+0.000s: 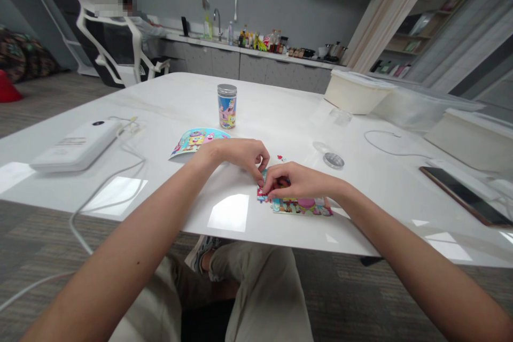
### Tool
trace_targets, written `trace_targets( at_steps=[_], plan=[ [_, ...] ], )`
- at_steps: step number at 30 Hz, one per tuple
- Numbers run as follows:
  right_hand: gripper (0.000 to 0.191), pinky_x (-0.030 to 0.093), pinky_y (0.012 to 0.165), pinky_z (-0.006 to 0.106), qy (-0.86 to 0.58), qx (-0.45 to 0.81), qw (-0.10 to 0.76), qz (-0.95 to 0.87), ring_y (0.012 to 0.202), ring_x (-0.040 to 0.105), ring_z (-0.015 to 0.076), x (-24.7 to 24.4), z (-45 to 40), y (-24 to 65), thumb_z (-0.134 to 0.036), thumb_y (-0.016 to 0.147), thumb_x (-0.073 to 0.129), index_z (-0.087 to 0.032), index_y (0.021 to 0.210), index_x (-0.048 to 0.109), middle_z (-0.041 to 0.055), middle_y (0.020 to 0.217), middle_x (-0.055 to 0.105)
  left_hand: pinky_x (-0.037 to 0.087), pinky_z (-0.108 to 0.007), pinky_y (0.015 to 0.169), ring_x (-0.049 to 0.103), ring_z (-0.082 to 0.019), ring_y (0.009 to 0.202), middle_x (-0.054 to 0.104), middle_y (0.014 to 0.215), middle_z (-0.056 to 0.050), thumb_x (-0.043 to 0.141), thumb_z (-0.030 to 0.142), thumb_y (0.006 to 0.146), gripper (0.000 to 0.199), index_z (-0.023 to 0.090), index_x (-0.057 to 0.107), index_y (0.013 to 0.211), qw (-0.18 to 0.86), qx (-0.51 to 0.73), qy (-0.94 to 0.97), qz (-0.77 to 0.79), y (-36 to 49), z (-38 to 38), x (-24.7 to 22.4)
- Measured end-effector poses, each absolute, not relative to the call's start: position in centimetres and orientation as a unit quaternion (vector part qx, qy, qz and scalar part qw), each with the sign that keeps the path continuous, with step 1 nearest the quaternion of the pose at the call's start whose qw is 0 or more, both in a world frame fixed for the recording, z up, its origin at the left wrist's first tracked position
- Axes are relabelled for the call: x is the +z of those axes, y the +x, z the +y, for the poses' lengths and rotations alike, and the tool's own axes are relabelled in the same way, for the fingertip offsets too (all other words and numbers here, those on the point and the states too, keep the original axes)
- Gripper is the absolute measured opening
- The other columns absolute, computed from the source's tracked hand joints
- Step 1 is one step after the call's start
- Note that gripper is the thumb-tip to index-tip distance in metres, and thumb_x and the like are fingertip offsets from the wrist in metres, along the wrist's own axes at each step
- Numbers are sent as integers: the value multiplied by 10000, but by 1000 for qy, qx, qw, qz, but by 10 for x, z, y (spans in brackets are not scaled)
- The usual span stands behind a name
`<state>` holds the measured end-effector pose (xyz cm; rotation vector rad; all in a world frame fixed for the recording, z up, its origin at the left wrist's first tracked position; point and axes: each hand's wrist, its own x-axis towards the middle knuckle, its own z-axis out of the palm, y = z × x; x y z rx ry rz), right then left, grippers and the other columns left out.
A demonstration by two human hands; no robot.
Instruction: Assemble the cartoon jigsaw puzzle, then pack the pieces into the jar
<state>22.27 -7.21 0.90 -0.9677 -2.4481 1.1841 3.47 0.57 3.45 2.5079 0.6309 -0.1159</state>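
Note:
Colourful puzzle pieces (302, 207) lie joined in a flat patch near the table's front edge, partly hidden under my right hand (290, 179). Its fingers are bent and pressed down on the left part of the patch. My left hand (250, 157) meets it from the left, thumb and forefinger curled onto the pieces at the patch's left side. What lies between the fingertips of either hand is too small to make out. One small red piece (279, 157) lies apart, beyond the hands. A curved cartoon picture sheet (194, 140) rests behind my left wrist.
A cartoon-printed can (227, 107) stands upright behind the sheet. Right of the hands are a round metal lid (333, 160) and a clear jar. A white device (80, 144) with cables sits left; a phone (465, 195) and storage boxes (356, 91) are right. A person sits beyond.

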Motion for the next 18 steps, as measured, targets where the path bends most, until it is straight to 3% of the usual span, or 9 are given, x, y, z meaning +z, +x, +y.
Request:
trace_targets(
  at_steps=[8, 18],
  plan=[
    [171, 466, 643, 242, -334, 398, 123, -846, 732, 586, 111, 11, -73, 222, -315, 823, 663, -169, 901, 708, 38, 873, 687, 281, -249, 572, 456, -103, 591, 572, 647, 27, 761, 439, 619, 308, 176, 695, 764, 265, -44, 934, 236, 35, 5, 34],
    [170, 480, 704, 257, -331, 404, 130, -843, 797, 599, 123, 8, -72, 222, -323, 822, 667, -183, 905, 713, 36, 901, 681, 282, -248, 569, 453, -101, 584, 573, 639, 28, 760, 441, 619, 310, 178, 701, 774, 260, -45, 935, 236, 35, 5, 34]
  ],
)
